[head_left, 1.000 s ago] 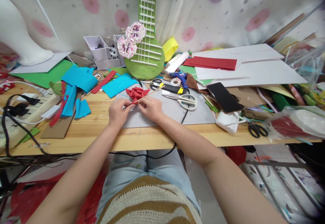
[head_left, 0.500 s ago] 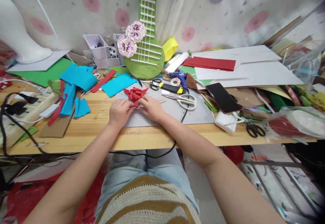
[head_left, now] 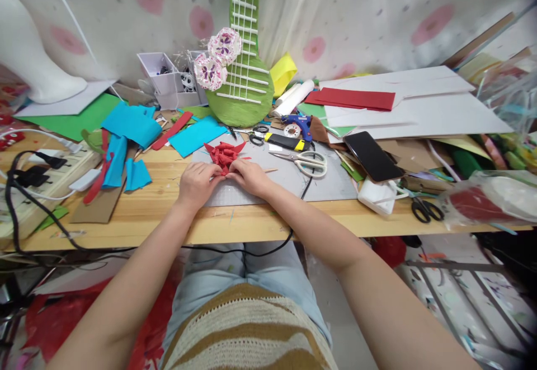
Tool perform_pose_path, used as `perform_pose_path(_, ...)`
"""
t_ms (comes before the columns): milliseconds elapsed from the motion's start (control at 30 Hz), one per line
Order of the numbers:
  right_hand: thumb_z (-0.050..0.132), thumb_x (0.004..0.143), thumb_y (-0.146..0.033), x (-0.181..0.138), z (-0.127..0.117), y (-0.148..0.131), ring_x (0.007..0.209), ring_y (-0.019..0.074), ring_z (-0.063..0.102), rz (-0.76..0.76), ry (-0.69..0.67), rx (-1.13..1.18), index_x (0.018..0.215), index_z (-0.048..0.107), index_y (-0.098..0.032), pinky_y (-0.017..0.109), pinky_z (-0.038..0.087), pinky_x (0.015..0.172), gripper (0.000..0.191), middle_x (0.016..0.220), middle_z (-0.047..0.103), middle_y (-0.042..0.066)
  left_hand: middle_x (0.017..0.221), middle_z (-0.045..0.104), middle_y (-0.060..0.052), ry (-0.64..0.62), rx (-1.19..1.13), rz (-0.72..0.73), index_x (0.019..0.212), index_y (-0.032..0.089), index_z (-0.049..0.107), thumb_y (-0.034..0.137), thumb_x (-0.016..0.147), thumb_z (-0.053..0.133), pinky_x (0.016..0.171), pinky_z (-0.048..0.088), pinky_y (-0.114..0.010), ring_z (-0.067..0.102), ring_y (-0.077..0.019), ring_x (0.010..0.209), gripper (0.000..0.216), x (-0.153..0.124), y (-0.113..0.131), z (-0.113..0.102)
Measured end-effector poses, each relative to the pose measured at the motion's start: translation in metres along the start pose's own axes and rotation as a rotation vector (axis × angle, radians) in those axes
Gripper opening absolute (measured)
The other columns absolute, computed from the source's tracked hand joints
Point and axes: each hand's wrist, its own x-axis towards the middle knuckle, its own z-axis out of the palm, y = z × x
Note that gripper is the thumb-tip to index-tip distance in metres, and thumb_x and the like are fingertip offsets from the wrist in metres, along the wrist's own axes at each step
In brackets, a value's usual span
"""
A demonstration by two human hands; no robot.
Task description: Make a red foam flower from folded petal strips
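Note:
A red crepe paper flower (head_left: 225,153) with pointed, folded petals is held over the grey cutting mat (head_left: 335,188). My left hand (head_left: 198,184) pinches its near lower edge from the left. From the right, my right hand (head_left: 248,176) grips the same edge, the fingertips of both hands almost meeting. What the fingers press between them is partly hidden. White-handled scissors (head_left: 312,164) lie to the right of my right hand. Behind them rests a black and yellow utility knife (head_left: 286,141).
Behind the mat stands a green guitar-shaped craft (head_left: 243,113) with paper flowers. Blue crepe paper (head_left: 197,136) lies to the left, a blue glue gun (head_left: 302,126) behind the knife. A phone (head_left: 373,156) and black scissors (head_left: 425,210) are at right; a power strip (head_left: 79,165) at far left.
Both hands stay at the flower's near edge, with only a slight shift of the fingers. The whole view has moved a little.

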Motion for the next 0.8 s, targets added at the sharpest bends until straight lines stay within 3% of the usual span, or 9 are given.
perform_pose_path(200,0.045,0.092,-0.03,-0.003,-0.002,-0.001,0.083,0.0145,0.056,-0.071,-0.006,-0.142,0.102,0.058,-0.022,0.024,0.036,0.068,0.018,0.099,0.062,0.003,0.071,0.07,-0.001,0.029,0.038,0.046,0.079,0.02,0.062,0.038,0.082,0.059,0.067,0.042,-0.029,0.062,-0.0177,0.069,0.019,0.0,0.001,-0.001)
perform_pose_path(600,0.054,0.087,-0.024,0.003,0.008,0.007,0.086,0.0174,0.052,-0.169,0.058,-0.078,0.089,0.06,-0.017,0.029,0.039,0.077,0.009,0.091,0.06,0.006,0.071,0.065,-0.002,-0.066,0.135,0.063,0.072,0.021,0.06,0.039,0.083,0.056,0.068,0.037,-0.032,0.056,-0.0189,0.074,0.021,0.002,0.006,-0.002)
perform_pose_path(800,0.054,0.087,-0.025,0.006,0.015,0.011,0.084,0.018,0.051,-0.154,0.089,-0.099,0.088,0.06,-0.016,0.03,0.039,0.075,0.011,0.088,0.059,0.007,0.066,0.062,-0.003,-0.035,0.165,0.079,0.065,0.021,0.058,0.04,0.084,0.055,0.067,0.035,-0.033,0.053,-0.0186,0.071,0.027,0.002,0.004,0.001)
